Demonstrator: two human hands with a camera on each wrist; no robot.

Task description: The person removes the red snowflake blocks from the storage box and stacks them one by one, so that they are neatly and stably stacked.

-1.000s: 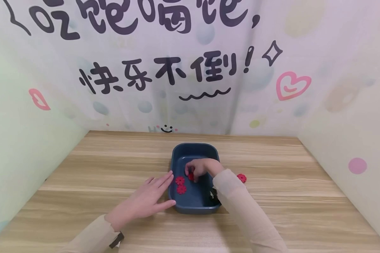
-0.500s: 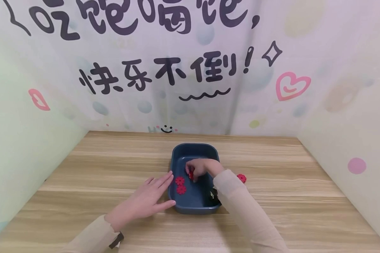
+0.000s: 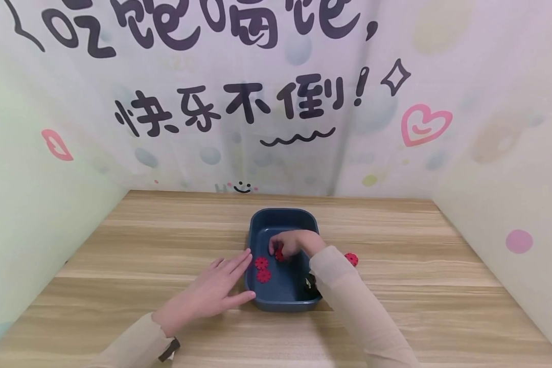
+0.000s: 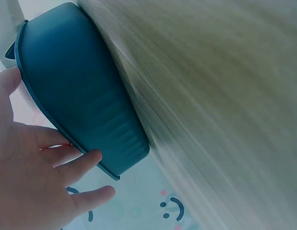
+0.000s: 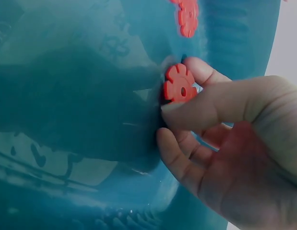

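Note:
My right hand (image 3: 295,241) reaches down inside a dark blue rectangular tub (image 3: 284,305). Between thumb and fingers it pinches a red snowflake building disc (image 5: 177,82), which stands on edge close over the tub floor. Two more red discs lie flat on that floor, a nearer disc (image 3: 263,276) and one just beyond it, the farther disc (image 3: 261,263). My left hand (image 3: 211,289) rests against the tub's left side, fingers straight and spread, with fingertips and thumb at the rim. The left wrist view shows this hand along the tub's outer wall (image 4: 81,96).
Outside the tub, to its right, another red disc (image 3: 351,259) lies on the wooden table (image 3: 179,230), beside my right sleeve (image 3: 349,301). A dark wrist device (image 3: 310,284) hangs under the right forearm, over the tub. A printed curtain (image 3: 276,168) closes off the back.
The pinched disc has turned a little between my right fingers, and more of its face shows. My left hand and the tub have stayed in place.

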